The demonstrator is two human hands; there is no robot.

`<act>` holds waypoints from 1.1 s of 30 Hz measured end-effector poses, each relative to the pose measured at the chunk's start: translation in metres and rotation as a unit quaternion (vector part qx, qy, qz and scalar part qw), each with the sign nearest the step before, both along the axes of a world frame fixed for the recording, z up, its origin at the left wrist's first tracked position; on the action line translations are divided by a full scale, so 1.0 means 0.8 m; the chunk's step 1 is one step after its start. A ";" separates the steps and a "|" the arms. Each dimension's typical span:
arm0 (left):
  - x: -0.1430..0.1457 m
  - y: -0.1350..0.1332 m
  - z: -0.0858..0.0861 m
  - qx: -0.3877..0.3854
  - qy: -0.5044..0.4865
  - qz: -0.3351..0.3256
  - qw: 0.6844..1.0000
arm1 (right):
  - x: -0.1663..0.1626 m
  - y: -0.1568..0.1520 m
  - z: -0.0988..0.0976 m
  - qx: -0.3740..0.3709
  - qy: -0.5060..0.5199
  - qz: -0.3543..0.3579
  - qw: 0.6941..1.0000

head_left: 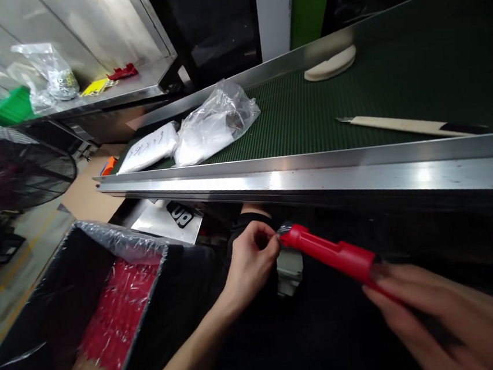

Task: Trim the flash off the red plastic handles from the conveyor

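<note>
My right hand [442, 311] grips the near end of a red plastic handle [329, 252], which points up and to the left below the conveyor's edge. My left hand [251, 260] pinches at the handle's far tip, where a small dark and silvery piece [283, 229] sits. Just beneath that tip stands a small grey-white block [289, 271]. A box lined with clear plastic [117, 250] sits at the lower left and holds several red parts [117, 314].
A green conveyor belt [310, 120] with a steel rail [315, 169] runs across above my hands. On it lie two plastic bags [206, 128], a cream-handled knife [410, 125] and a pale curved piece [331, 63]. A fan [13, 167] stands left; a steel shelf [90, 98] carries bags and a green basket.
</note>
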State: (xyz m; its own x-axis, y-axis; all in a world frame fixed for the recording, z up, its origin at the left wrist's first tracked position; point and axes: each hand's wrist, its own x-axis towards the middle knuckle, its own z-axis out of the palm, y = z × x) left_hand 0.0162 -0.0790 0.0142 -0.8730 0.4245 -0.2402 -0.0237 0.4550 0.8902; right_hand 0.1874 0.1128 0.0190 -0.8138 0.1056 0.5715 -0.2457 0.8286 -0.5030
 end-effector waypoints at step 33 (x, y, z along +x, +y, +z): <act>0.015 -0.126 -0.005 0.162 0.233 0.086 0.955 | -0.132 -0.114 -0.001 0.179 -0.106 0.207 0.956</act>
State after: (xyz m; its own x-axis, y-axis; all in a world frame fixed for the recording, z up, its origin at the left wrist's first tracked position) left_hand 0.0284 -0.1794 0.0104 -0.9168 0.2508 0.3107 0.3595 0.1797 0.9157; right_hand 0.0822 0.0216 0.0184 -0.8454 -0.4211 0.3287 -0.5132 0.8111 -0.2807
